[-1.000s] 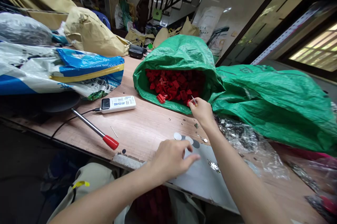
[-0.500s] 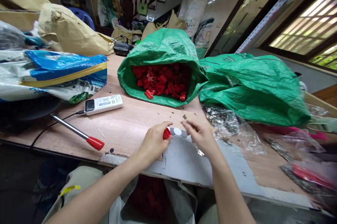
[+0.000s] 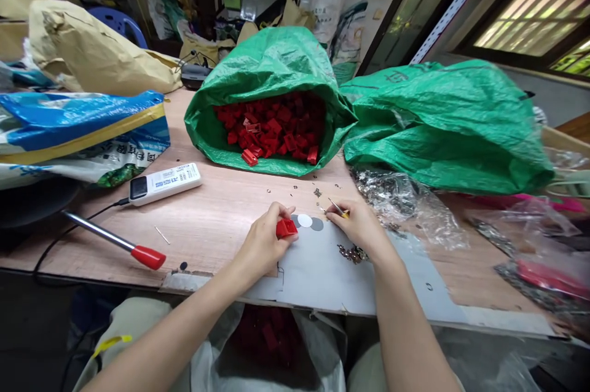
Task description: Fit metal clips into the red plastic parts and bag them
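My left hand is closed round a small red plastic housing, held just above the grey sheet. Opposite it, my right hand pinches a slim pointed metal tool with a yellow part; its exact kind is unclear. Something tiny and metallic also shows at the right fingertips, too small to name. Between the hands lies a dark grey strip with a white disc. A pile of small metal parts rests by the right wrist.
Ahead, an open green sack holds many red pieces; another green sack lies to its right beside a clear bag of metal parts. At left are a white device, a red-handled lever and a blue-white bag.
My right hand has moved slightly away from the red housing, and the pointed tool now shows in its fingers. The left hand has turned the housing a little. The whole view has shifted.
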Demonstrator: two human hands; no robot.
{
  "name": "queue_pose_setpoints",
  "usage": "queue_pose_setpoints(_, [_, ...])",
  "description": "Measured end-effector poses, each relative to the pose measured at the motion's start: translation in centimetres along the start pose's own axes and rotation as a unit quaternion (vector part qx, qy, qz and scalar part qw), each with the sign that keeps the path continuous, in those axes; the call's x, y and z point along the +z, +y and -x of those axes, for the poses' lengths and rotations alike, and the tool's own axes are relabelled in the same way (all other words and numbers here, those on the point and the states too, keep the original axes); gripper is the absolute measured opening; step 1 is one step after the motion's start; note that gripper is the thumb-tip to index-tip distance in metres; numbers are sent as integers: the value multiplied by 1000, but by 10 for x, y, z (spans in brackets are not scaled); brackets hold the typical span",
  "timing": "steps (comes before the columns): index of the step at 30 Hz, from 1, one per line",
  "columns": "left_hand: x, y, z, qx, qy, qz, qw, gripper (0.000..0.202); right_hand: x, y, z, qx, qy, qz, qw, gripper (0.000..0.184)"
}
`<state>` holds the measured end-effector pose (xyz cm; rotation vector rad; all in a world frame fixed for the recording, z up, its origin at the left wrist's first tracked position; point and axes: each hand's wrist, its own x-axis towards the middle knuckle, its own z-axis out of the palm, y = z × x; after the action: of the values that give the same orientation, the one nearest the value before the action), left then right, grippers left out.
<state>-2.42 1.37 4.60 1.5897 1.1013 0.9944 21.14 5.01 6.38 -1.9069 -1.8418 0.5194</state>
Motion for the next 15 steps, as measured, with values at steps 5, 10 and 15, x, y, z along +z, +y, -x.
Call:
queue_pose_setpoints(5, [1, 3, 0, 15, -6, 110, 994, 25, -1, -13, 16, -15, 67, -159, 985, 23])
queue_pose_setpoints(10, [1, 2, -1, 34, 38, 143, 988, 29, 3, -39, 37, 42, -72, -405, 911, 43])
queue_pose_setpoints(15, [2, -1, -1, 107, 74, 84, 988, 34, 6, -43, 42, 75, -186, -479, 855, 48])
